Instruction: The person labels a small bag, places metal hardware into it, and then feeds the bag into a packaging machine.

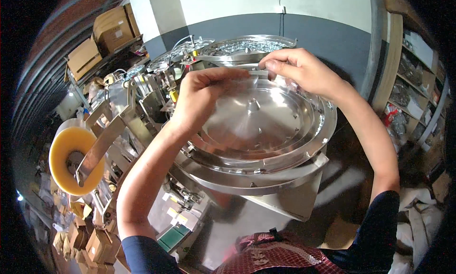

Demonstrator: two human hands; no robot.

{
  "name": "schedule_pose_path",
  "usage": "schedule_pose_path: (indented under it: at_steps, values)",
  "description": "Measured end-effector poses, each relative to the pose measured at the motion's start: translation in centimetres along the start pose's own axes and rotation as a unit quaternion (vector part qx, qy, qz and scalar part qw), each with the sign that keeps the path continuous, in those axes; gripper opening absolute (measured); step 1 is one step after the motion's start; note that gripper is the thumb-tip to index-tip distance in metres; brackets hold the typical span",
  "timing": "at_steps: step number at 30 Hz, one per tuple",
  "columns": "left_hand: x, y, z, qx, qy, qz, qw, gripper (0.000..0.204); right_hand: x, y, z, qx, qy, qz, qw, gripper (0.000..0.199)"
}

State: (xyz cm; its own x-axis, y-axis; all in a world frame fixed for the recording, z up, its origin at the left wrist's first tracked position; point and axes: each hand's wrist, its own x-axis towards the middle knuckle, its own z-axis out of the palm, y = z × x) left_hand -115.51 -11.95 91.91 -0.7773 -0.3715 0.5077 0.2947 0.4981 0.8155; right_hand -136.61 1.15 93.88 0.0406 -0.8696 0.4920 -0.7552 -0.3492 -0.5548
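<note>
Both my hands are raised over the far part of a round metal vibratory bowl feeder point(232, 122). My left hand point(202, 91) is closed, its fingers reaching to the right and partly smeared by motion. My right hand point(297, 70) pinches from the other side, thumb against fingers. Between them is a thin, pale, see-through piece point(259, 74) that looks like plastic; its exact kind is hard to make out. A few small dark parts lie on the bowl's floor and spiral ledges, around its raised centre cone point(253, 105).
Two more feeder bowls stand behind, the right one point(249, 46) filled with shiny small parts. Machine arms and a yellowish film roll point(76, 155) are on the left. Cardboard boxes point(102, 245) sit lower left. Shelves with bagged goods point(406, 93) line the right.
</note>
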Motion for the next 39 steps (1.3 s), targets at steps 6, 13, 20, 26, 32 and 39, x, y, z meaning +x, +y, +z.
schedule_pose_path:
  at_steps: [6, 13, 20, 26, 32, 39]
  values:
    - [0.5, 1.4, 0.7, 0.164, -0.026, -0.056, 0.985, 0.02, 1.4, 0.2, 0.2, 0.08, -0.013, 0.09, 0.993, 0.034]
    - [1.4, 1.8, 4.6, 0.313, -0.026, -0.097, 0.944, 0.031, 1.5, 0.9, 1.3, 0.272, -0.048, 0.028, 0.961, 0.034]
    - [0.3, 1.2, 3.2, 0.199, 0.066, -0.087, 0.974, 0.02, 0.5, 1.5, -0.2, 0.207, -0.046, -0.001, 0.977, 0.034]
    - [-0.6, 2.8, 4.1, 0.193, 0.103, -0.103, 0.97, 0.023, -0.2, 2.6, -0.3, 0.284, -0.031, -0.016, 0.958, 0.015]
    - [-1.2, 3.2, 4.3, 0.127, 0.141, -0.094, 0.977, 0.026, -0.9, 1.3, -0.5, 0.293, -0.035, -0.007, 0.955, 0.011]
    - [-2.4, 4.7, 5.4, 0.073, 0.13, -0.117, 0.982, 0.026, -0.7, 1.9, -0.6, 0.247, 0.016, -0.099, 0.964, 0.015]
